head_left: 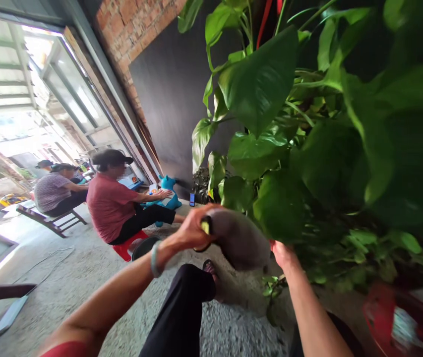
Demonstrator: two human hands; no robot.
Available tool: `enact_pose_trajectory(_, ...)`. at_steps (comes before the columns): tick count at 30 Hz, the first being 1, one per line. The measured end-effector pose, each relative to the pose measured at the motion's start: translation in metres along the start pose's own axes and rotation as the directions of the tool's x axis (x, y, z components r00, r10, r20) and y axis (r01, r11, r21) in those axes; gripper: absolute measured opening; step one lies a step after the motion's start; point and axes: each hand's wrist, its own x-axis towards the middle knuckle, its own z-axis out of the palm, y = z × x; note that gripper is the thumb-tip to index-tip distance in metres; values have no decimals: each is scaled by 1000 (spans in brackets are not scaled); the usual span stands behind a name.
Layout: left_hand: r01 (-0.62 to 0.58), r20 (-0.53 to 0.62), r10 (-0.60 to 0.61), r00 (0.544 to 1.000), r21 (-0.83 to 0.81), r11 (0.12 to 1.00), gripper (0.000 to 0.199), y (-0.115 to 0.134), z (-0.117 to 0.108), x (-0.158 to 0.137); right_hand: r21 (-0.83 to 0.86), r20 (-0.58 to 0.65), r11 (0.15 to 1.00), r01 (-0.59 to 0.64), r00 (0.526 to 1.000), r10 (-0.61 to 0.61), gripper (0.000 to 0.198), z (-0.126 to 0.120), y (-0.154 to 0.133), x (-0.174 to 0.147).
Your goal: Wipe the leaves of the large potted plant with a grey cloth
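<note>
Concrete floor (66,292) spreads beneath the left hand (192,228), clasped on a blurred grey object (243,240) that could tear the nearby leaves (278,208) if swung carelessly, while the right hand's (283,255) hold, beyond its far end, I cannot tell.

A person in a red shirt (103,206) is sitting on a red stool (122,252), resting a hand on a blue animal-shaped toy (174,201). Behind, someone in a patterned top (49,192) is occupying a wooden chair (36,216). A phone (192,199) is standing near a dark board (162,94).
</note>
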Motion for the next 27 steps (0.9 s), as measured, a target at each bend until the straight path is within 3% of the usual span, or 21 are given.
enact_pose_trajectory(1, -34, -184, 34, 982, 7, 999, 50, 3, -20, 5, -10, -3, 1000, -30, 1000, 30, 36, 0, -1, 0)
enact_pose_trajectory(3, -27, -475, 60, 878, 76, 997, 46, 3, -50, 25, -16, -6, 997, -73, 997, 73, 40, 1, -4, -1)
enact_pose_trajectory(5, 58, -592, 44, 805, 152, 987, 44, -5, -59, 45, -11, -6, 997, -74, 997, 74, 46, 3, -7, -4)
enact_pose_trajectory(7, 170, -541, -27, 841, 216, 961, 47, -20, -47, 51, -3, -9, 998, -56, 998, 56, 51, 5, -10, -7)
enact_pose_trajectory(9, 252, -351, -146, 925, 281, 926, 52, -35, -26, 39, 2, -15, 999, -36, 999, 36, 54, 8, -11, -9)
enact_pose_trajectory(11, 255, -149, -218, 964, 313, 915, 53, -43, -12, 16, 3, -14, 1000, -24, 1000, 24, 53, 10, -12, -10)
enact_pose_trajectory(12, 239, -111, -215, 970, 295, 925, 54, -43, -11, 4, 2, -12, 1000, -24, 1000, 24, 51, 10, -11, -10)
enact_pose_trajectory(14, 182, -183, -138, 973, 251, 951, 53, -37, -23, -10, 0, -4, 1000, -32, 999, 32, 46, 11, -11, -9)
enact_pose_trajectory(16, 117, -368, -15, 930, 256, 960, 51, -28, -44, -4, 4, 0, 999, -42, 999, 42, 43, 10, -9, -7)
enact_pose_trajectory(19, 99, -547, 118, 829, 351, 931, 51, -30, -62, 33, 16, -5, 999, -42, 999, 42, 41, 7, -9, -7)
enact_pose_trajectory(21, 159, -555, 103, 825, 403, 901, 52, -46, -48, 58, 20, -10, 999, -34, 999, 34, 42, 6, -10, -8)
enact_pose_trajectory(24, 329, -419, -132, 898, 441, 835, 40, -81, 3, 67, 14, -10, 1000, -19, 1000, 20, 48, 4, -10, -9)
enact_pose_trajectory(26, 420, -196, -371, 907, 459, 783, 35, -96, 39, 50, 7, -2, 1000, -15, 1000, 15, 48, 3, -8, -9)
enact_pose_trajectory(27, 406, -70, -422, 904, 454, 793, 36, -99, 51, 37, 5, 3, 1000, -13, 1000, 13, 44, 2, -7, -10)
